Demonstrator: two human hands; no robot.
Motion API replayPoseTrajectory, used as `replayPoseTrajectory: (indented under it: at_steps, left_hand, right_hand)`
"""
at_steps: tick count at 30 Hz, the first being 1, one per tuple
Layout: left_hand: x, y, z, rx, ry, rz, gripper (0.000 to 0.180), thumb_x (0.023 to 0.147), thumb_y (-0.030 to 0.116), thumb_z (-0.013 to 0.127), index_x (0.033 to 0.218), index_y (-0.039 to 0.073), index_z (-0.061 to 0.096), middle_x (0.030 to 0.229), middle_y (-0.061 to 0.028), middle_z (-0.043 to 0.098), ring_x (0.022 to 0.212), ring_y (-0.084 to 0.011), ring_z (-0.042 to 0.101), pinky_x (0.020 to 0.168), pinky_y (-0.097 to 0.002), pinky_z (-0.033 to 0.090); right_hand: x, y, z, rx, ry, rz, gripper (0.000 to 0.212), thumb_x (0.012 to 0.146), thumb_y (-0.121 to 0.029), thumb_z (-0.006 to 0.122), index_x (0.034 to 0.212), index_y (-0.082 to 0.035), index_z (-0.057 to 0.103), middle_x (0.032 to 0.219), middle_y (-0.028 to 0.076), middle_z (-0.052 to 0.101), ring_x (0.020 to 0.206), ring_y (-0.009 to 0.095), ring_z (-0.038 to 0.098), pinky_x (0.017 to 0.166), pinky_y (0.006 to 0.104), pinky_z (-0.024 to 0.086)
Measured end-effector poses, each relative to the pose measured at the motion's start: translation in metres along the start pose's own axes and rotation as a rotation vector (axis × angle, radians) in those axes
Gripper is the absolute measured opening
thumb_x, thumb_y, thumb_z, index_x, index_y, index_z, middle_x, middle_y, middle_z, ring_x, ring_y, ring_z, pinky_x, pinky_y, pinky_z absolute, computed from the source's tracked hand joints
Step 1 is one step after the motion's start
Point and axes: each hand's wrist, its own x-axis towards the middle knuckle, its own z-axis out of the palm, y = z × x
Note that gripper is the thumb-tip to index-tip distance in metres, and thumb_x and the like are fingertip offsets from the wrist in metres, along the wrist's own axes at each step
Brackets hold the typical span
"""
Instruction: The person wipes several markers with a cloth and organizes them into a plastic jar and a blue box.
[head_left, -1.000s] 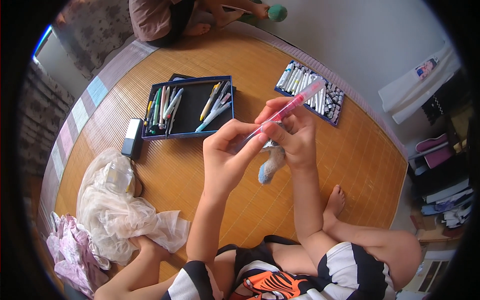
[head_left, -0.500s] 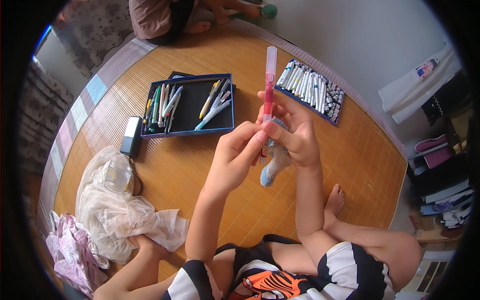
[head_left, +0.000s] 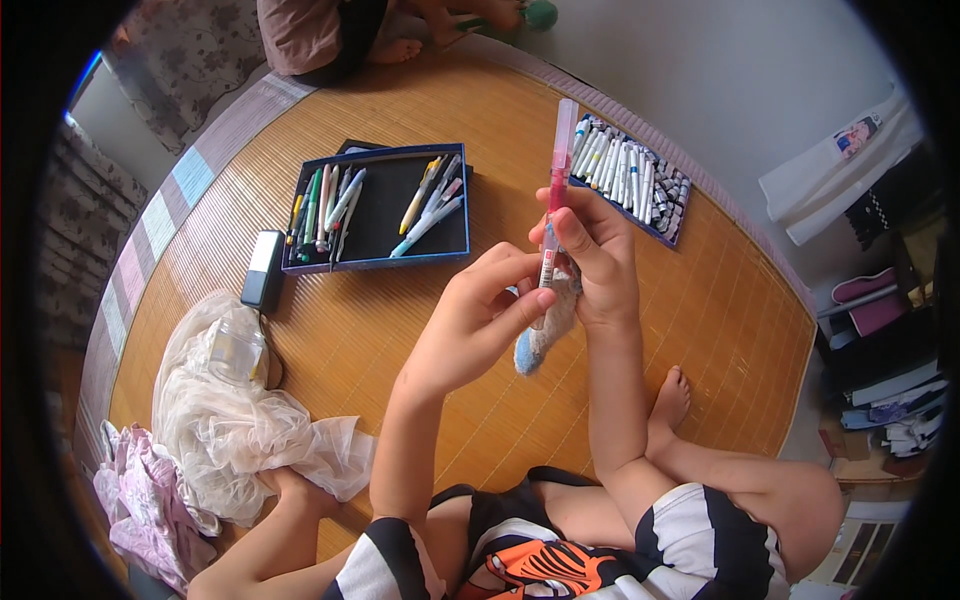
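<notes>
A slim pen [head_left: 559,170] with a clear pinkish cap and red inside stands nearly upright between my hands. My left hand [head_left: 490,315] is closed on its lower end, thumb and fingertips pinching near a white label. Behind the pen, my right hand [head_left: 600,255] is closed round a fuzzy grey and light-blue cloth [head_left: 560,310], with its thumb raised beside the barrel. The cloth hangs below the right palm, its blue end down. Part of the cloth is hidden by the fingers and the pen.
On the mat [head_left: 480,420] lies a blue-rimmed box [head_left: 375,265] with several pens. A tray of white markers [head_left: 635,175] sits far right. At left are a black and white case [head_left: 262,270], cream netting [head_left: 230,430] and pink cloth [head_left: 150,500]. Another person [head_left: 320,40] sits beyond.
The pen has shifted slightly right, and its labelled lower part now shows. My left fingers have moved down the barrel, and the right thumb has lifted from its earlier place against the pen.
</notes>
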Motion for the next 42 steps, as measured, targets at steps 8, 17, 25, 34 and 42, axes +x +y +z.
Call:
replayPoseTrajectory:
  at_steps: [8, 17, 25, 34, 42]
  left_hand:
    - [0.001, -0.003, 0.002, -0.226, 0.135, 0.002, 0.022, 0.073, 0.001, 0.052, 0.093, -0.004, 0.045, 0.077, -0.0036, 0.049, 0.073, -0.0084, 0.048, 0.065, -0.0202, 0.041]
    - [0.005, 0.001, 0.001, -0.153, 0.165, 0.038, 0.03, 0.072, -0.002, 0.051, 0.101, -0.001, 0.043, 0.082, -0.0058, 0.052, 0.076, -0.0096, 0.05, 0.067, -0.0215, 0.042]
    - [0.001, 0.003, -0.006, -0.145, 0.132, -0.078, 0.034, 0.071, -0.003, 0.05, 0.105, 0.0, 0.043, 0.082, -0.0051, 0.052, 0.074, -0.009, 0.05, 0.064, -0.0211, 0.042]
    - [0.001, 0.001, -0.007, -0.233, 0.105, 0.005, 0.036, 0.072, -0.001, 0.051, 0.106, -0.001, 0.042, 0.082, -0.0053, 0.053, 0.07, -0.0085, 0.051, 0.062, -0.0201, 0.042]
    - [0.003, -0.002, -0.007, -0.305, 0.119, -0.02, 0.04, 0.071, 0.004, 0.054, 0.108, -0.002, 0.041, 0.08, -0.0039, 0.053, 0.07, -0.0084, 0.05, 0.059, -0.0194, 0.042]
  right_hand:
    - [0.003, 0.0, -0.001, -0.109, -0.228, -0.069, 0.039, 0.065, -0.01, 0.063, 0.099, 0.0, 0.048, 0.079, 0.004, 0.05, 0.074, 0.01, 0.047, 0.064, 0.0202, 0.04]
    - [0.003, 0.004, -0.002, 0.18, -0.212, 0.175, 0.03, 0.068, -0.011, 0.06, 0.094, -0.002, 0.048, 0.078, 0.004, 0.049, 0.07, 0.009, 0.048, 0.058, 0.0172, 0.039]
    - [0.004, 0.011, -0.002, 0.205, -0.197, 0.178, 0.026, 0.069, -0.016, 0.061, 0.088, -0.003, 0.049, 0.075, 0.003, 0.05, 0.067, 0.008, 0.049, 0.057, 0.0163, 0.04]
    - [0.003, 0.004, -0.009, 0.014, -0.323, 0.094, 0.04, 0.065, -0.012, 0.063, 0.1, -0.003, 0.047, 0.081, 0.005, 0.05, 0.077, 0.012, 0.048, 0.066, 0.0216, 0.041]
    - [0.004, 0.003, -0.008, -0.094, -0.336, 0.108, 0.05, 0.063, -0.02, 0.065, 0.105, -0.001, 0.042, 0.088, 0.005, 0.049, 0.08, 0.011, 0.047, 0.07, 0.023, 0.038]
